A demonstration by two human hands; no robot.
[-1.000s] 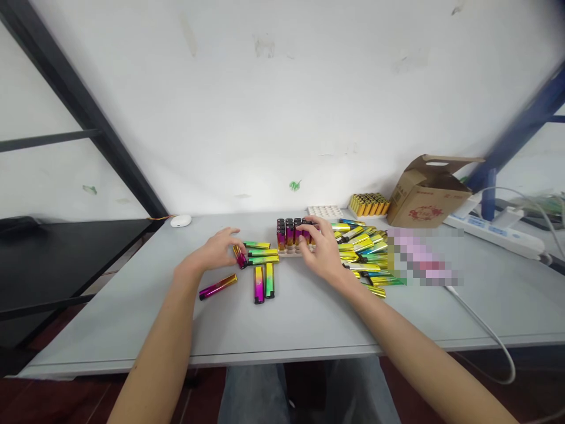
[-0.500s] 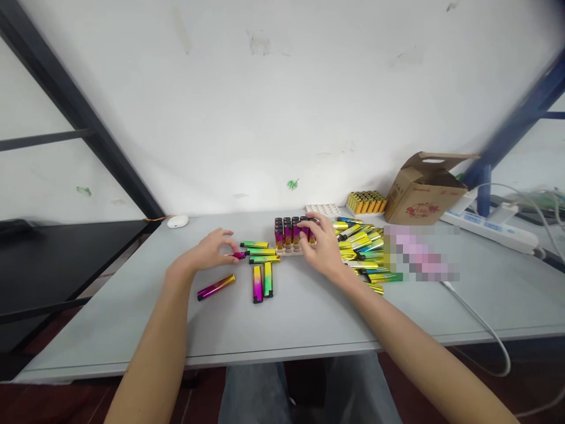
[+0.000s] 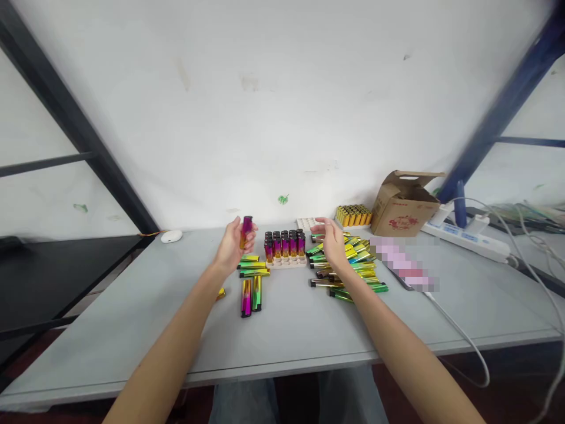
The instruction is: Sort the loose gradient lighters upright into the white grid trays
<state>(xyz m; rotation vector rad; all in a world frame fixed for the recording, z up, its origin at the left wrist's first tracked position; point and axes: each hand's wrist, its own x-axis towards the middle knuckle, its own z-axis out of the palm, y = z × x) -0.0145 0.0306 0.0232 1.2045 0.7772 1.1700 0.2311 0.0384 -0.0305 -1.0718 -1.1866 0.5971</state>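
Head view shows the left hand (image 3: 231, 247) gripping a magenta-gold lighter (image 3: 246, 231) upright in the air, just left of a lighter-filled tray (image 3: 286, 264), while the open right hand (image 3: 331, 247) is hovering over a loose lighter pile (image 3: 348, 268).

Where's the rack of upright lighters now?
In the head view, the rack stands mid-table, right of the loose lighters below the left hand, which holds a magenta lighter, and left of the heap of lighters by the right hand.
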